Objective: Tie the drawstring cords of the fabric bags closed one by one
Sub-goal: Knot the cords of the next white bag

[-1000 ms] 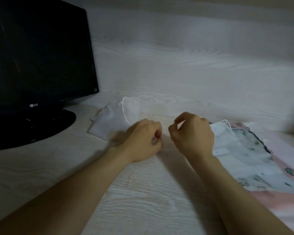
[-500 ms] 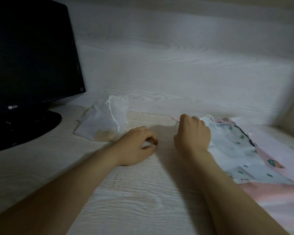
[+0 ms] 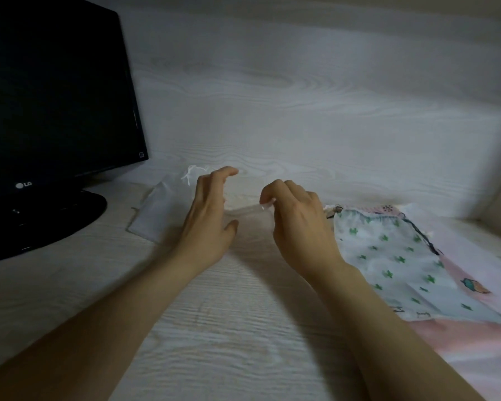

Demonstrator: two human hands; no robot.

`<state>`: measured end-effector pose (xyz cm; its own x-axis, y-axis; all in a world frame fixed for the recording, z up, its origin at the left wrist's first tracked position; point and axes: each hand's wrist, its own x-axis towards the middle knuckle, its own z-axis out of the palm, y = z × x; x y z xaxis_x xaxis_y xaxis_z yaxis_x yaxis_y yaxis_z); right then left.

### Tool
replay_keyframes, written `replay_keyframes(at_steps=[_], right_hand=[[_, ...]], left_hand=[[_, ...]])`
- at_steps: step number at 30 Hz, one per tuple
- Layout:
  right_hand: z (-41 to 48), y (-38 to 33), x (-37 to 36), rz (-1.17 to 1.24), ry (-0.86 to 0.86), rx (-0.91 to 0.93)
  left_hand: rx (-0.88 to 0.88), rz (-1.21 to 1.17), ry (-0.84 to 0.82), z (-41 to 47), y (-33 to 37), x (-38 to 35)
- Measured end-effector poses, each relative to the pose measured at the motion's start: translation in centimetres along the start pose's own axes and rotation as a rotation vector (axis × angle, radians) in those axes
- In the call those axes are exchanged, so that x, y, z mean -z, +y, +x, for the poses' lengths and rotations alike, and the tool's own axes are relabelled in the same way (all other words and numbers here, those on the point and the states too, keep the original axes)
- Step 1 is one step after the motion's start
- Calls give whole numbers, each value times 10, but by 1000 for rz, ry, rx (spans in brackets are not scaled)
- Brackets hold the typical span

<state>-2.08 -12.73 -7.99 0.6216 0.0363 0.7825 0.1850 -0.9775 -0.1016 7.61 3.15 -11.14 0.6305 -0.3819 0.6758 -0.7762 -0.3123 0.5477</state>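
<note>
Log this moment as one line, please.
left hand open, by white bag | right hand: fingers curled, grip unclear | cactus bag right of it, on pink cloth

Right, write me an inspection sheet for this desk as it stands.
Surface: pale wood-grain desk.
Job's things: white bag at left, its cord at its top; cactus bag at right, lying on pink fabric.
Clutter: nothing seen.
Hands: left hand open, fingers spread, in front of the white bag; right hand curled, unclear whether it pinches anything.
Cables: nothing seen.
Surroundings: monitor at left; wall behind.
</note>
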Motion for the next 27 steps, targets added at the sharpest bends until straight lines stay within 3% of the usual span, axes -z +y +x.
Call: replay_keyframes(at_steps=[5, 9, 14, 17, 27], right_hand=[[-1, 1, -3, 60, 66, -4], [-4, 12, -6, -36, 99, -135], [-10, 19, -7, -78, -202, -380], [-14, 14, -8, -7, -334, -412], [-13, 4, -11, 127, -299, -458]], left_hand=[[-70, 222, 4, 5, -10, 3], [7, 191, -60, 6, -11, 7], [154, 340, -166, 2, -10, 9], [247, 498, -248, 0, -10, 10], [293, 586, -345, 0, -22, 16]])
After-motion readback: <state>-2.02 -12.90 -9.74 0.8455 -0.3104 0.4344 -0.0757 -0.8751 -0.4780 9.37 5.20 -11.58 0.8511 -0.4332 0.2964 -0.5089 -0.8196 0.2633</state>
